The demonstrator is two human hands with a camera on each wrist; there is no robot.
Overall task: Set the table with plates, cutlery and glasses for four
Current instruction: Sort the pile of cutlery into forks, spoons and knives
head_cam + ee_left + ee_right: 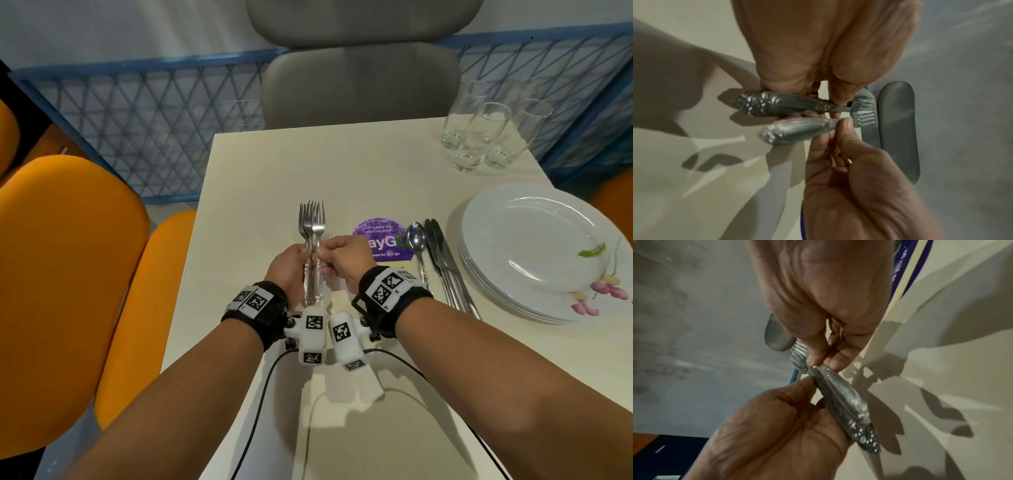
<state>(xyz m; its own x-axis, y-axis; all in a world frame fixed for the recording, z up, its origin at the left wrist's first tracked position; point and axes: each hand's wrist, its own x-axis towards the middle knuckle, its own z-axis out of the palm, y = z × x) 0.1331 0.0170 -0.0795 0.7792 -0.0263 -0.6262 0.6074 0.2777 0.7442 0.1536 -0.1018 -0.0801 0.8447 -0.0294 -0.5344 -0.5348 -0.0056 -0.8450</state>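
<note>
forks fan tines-up toward twelve o'clock above the table. my left hand grips the bunch; my right hand pinches one neck. stiff, slick steel, i judge; best held at the patterned handle.

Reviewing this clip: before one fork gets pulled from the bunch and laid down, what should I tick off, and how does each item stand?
1. Left hand grips the fork bunch: ok.
2. Right hand pinches a single fork by its handle: ok.
3. That handle sits apart from the bunch's handles: ok in the left wrist view.
4. Tines free of each other: cannot tell; they overlap.
5. Bare table beside the hands for a setting: ok.
6. Plates laid out at the seats: not ok, stacked.
</note>
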